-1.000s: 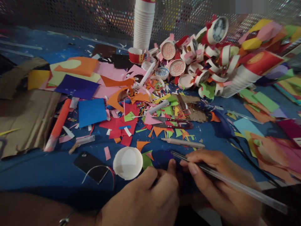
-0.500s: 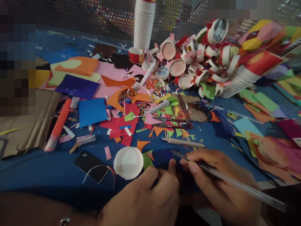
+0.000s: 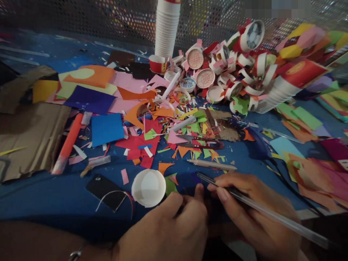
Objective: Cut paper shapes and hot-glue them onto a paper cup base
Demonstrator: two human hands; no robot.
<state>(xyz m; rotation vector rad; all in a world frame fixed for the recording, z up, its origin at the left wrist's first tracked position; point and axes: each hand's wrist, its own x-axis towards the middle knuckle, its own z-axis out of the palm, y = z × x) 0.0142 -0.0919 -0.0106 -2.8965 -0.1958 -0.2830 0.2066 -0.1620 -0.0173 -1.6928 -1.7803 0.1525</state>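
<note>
Holds a clear pen (image 3: 282, 219) in the right hand (image 3: 261, 226), pinched between thumb and fingers close to the tip, with the point at a dark purple-blue piece (image 3: 194, 178), probably paper, on the blue tabletop (image 3: 62, 192). Has the left hand (image 3: 168, 224) folded in, with one fingertip just beside that piece; cannot tell, through shadow and knuckles, whether pinching anything underneath. Risks a crooked mark from the piece sliding under the nib, for want of firm pressure from the left fingertip. Risks smearing by dragging that fingertip over fresh ink. Could misplace a stroke, working dark on dark in dim light. Could nudge the white cup base (image 3: 148, 188), near the left knuckles, with a shift leftward or forward. Could also bump the beige pencil-like stick (image 3: 212, 165), lying just beyond the right fingers, and roll it toward the snips (image 3: 208, 145).
</note>
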